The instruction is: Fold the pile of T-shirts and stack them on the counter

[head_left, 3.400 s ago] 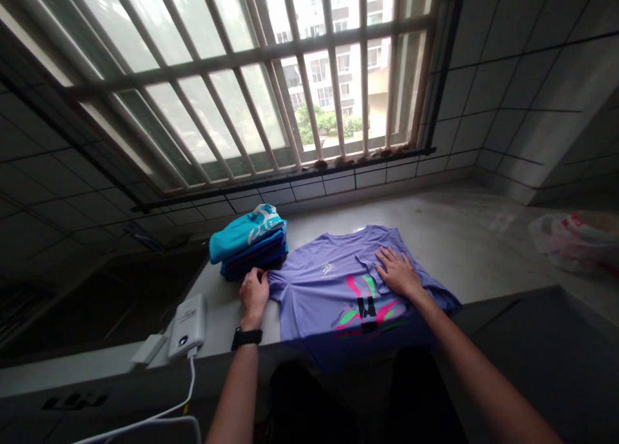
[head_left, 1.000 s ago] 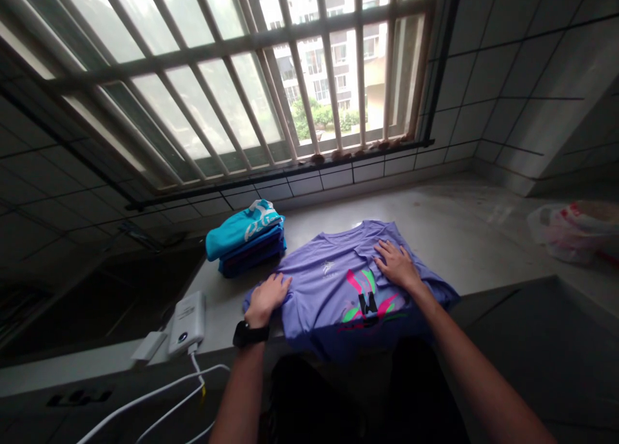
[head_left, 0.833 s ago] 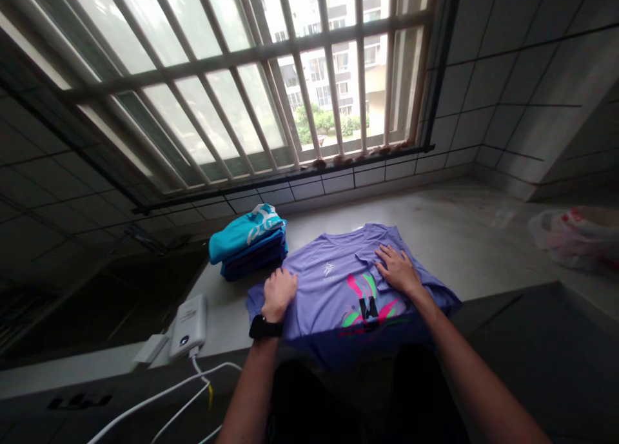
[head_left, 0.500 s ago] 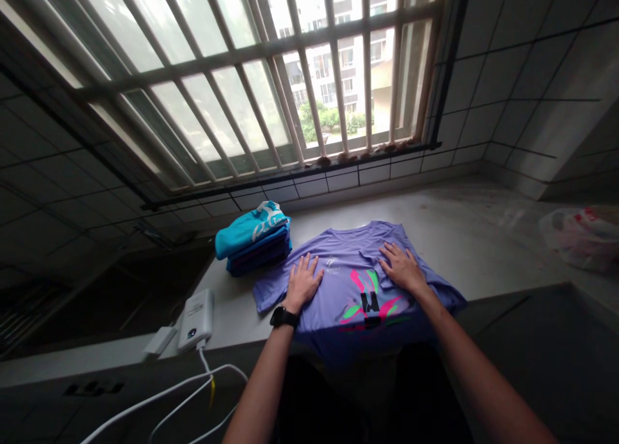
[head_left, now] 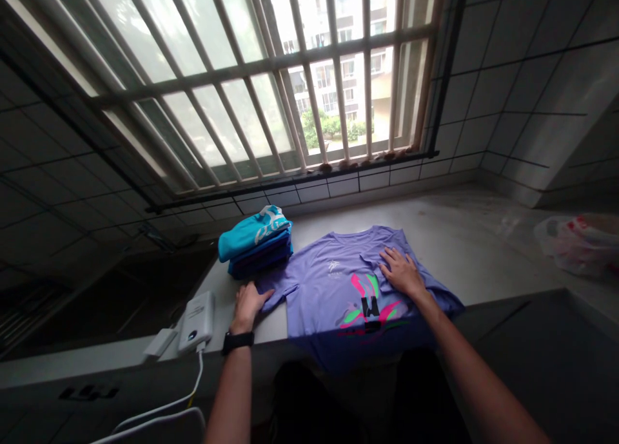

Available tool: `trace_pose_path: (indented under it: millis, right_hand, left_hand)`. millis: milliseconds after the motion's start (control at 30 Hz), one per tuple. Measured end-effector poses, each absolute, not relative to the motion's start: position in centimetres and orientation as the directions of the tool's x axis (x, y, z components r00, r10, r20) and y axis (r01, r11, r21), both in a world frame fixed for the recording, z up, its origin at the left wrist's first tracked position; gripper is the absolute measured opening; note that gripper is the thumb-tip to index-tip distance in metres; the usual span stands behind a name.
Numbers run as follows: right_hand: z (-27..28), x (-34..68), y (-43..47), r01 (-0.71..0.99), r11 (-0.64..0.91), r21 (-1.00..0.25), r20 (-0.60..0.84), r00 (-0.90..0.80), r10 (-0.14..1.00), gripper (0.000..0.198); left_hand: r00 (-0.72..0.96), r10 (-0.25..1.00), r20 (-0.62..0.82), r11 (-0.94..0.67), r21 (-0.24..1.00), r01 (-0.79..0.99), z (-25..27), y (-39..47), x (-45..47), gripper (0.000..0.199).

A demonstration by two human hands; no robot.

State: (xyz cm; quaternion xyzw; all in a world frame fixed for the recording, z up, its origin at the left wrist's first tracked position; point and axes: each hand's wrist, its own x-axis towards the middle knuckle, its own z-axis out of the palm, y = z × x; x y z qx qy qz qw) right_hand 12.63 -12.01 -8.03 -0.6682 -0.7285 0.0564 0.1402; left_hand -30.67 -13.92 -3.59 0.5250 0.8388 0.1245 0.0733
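Note:
A purple T-shirt [head_left: 314,289] with a pink, green and black print lies spread front side up on the counter, its lower part hanging over the front edge. At the end of its left-hand sleeve, my left hand [head_left: 247,307], with a black watch on the wrist, has its fingers and thumb closed about the cuff. My right hand [head_left: 402,273] rests flat on the shirt's right side, fingers stretched out, over the sleeve folded inward there. Just behind my left hand stands a stack of folded clothes [head_left: 261,254], bright blue with white lettering on top and darker blue below.
A white power bank [head_left: 197,321] with a white cable [head_left: 197,379] sits near the counter's front edge, beside a small white block [head_left: 160,343]. The dark sink [head_left: 130,289] is at left. A plastic bag [head_left: 578,241] lies at right, and a barred window rises behind.
My left hand has moved left from the shirt's chest to the sleeve end and closed on it. The sleeve has shifted slightly. My right hand stays flat in place.

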Motion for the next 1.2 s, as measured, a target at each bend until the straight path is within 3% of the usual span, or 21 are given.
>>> trace_pose_path:
  millis: [100,200,333,433,533,633,733,800,933,1200]
  right_hand:
    - [-8.2,12.6,-12.0,0.959,0.104,-0.265,0.137,-0.069,0.988,0.049]
    - [-8.2,12.5,-12.0,0.958,0.103,-0.267,0.137,-0.068,0.988,0.048]
    - [-8.1,12.5,-12.0,0.956,0.105,-0.276,0.136,-0.069,0.988,0.049]
    - [-8.0,12.5,-12.0,0.955,0.107,-0.277,0.132,-0.072,0.989,0.049]
    - [-7.9,12.5,-12.1,0.955,0.104,-0.279,0.129,-0.070,0.989,0.049]
    - [-8.0,12.5,-12.2,0.952,0.108,-0.287,0.138,-0.070,0.988,0.049]
    - [-8.3,12.5,-12.1,0.948,0.122,-0.294,0.167,-0.075,0.983,0.048]
    - [-8.5,12.5,-12.0,0.947,0.128,-0.294,0.184,-0.076,0.980,0.048]
    - [-8.7,12.6,-11.8,0.948,0.121,-0.293,0.184,-0.069,0.981,0.048]
    - [-8.6,11.7,-12.3,0.958,0.107,-0.267,0.175,-0.061,0.983,0.051]
  left_hand:
    - [-0.290,0.948,-0.133,0.318,0.465,0.826,-2.8,-13.7,-32.2,0.047]
    - [-0.246,0.948,-0.203,0.319,0.628,0.710,-2.0,-13.2,-31.8,0.026]
    - [-0.100,0.963,-0.249,0.268,0.896,0.355,0.1,-13.1,-28.5,0.030]
    - [0.095,0.991,-0.090,0.090,0.996,0.008,2.1,-13.0,-24.2,0.041]
    - [0.237,0.966,0.101,-0.097,0.995,-0.029,2.6,-12.6,-19.9,0.046]
    - [0.309,0.941,0.134,-0.243,0.907,0.345,0.3,-12.5,-16.6,0.038]
    - [0.370,0.924,0.101,-0.352,0.605,0.714,-3.8,-13.1,-14.6,0.040]
    - [0.394,0.917,0.064,-0.383,0.413,0.826,-6.1,-13.6,-13.9,0.049]
    - [0.444,0.895,0.046,-0.441,0.239,0.865,-7.9,-13.9,-13.7,0.055]
    - [0.651,0.758,0.032,-0.647,0.153,0.747,-7.2,-14.1,-13.7,0.051]
